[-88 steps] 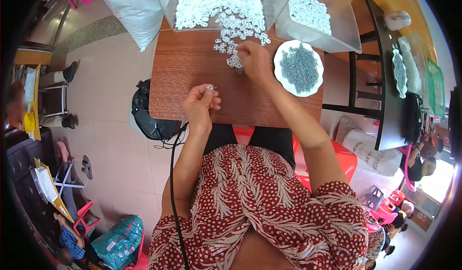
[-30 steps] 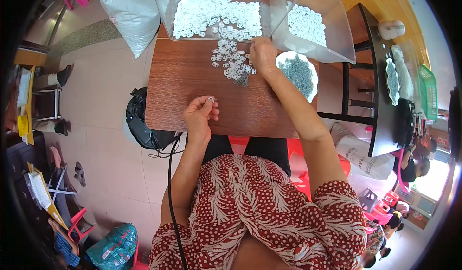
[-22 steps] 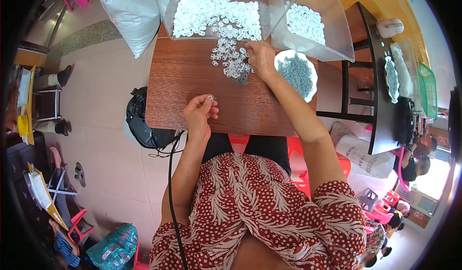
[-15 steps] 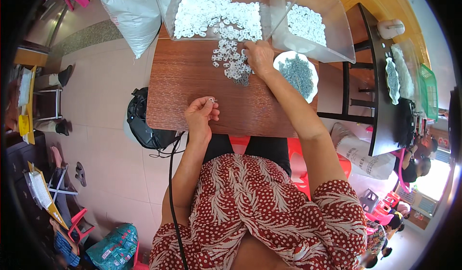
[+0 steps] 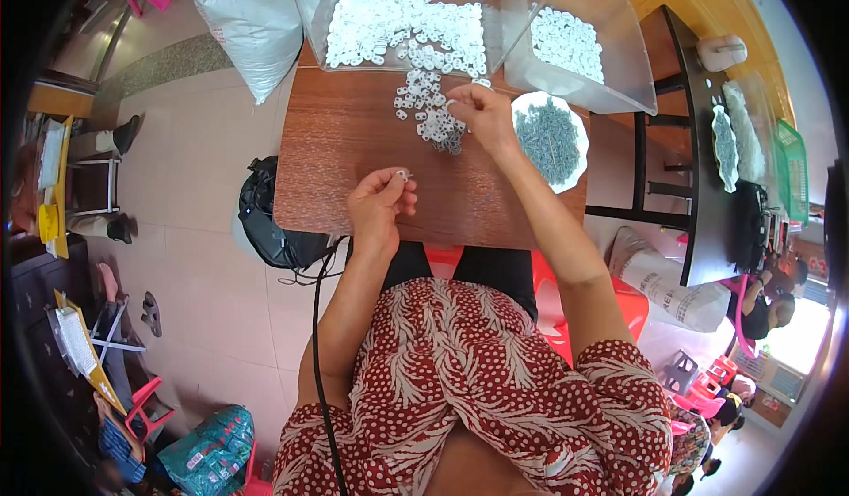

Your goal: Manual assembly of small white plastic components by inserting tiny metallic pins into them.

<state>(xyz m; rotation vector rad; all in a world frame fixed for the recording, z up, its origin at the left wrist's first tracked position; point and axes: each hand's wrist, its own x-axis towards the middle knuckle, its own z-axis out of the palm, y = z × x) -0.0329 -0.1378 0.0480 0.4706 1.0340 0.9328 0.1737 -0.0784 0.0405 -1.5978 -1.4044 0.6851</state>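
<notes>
My left hand (image 5: 378,211) is over the near part of the brown table, pinching a small white plastic clip (image 5: 403,175) between thumb and forefinger; a thin nail seems to poke out of it. My right hand (image 5: 486,118) is above the right edge of a loose pile of white clips (image 5: 421,91), its thumb and fingers closed on a white plastic clip (image 5: 450,104). A small heap of grey nails (image 5: 449,141) lies at the pile's near end. Right of my right hand is a white scalloped plate (image 5: 579,156) holding many grey nails (image 5: 546,138).
Along the far edge stand a clear bin (image 5: 317,54) and a second clear bin (image 5: 623,85), both with white clips inside. A white sack (image 5: 248,27) is beyond the left corner. A black bag (image 5: 274,217) sits beside the table, and a black cable (image 5: 316,346) runs past my left arm.
My right hand has drawn back toward me from the far part of the clip pile, now with a clip in its fingertips. My left hand stays nearly in place, still holding its clip.
</notes>
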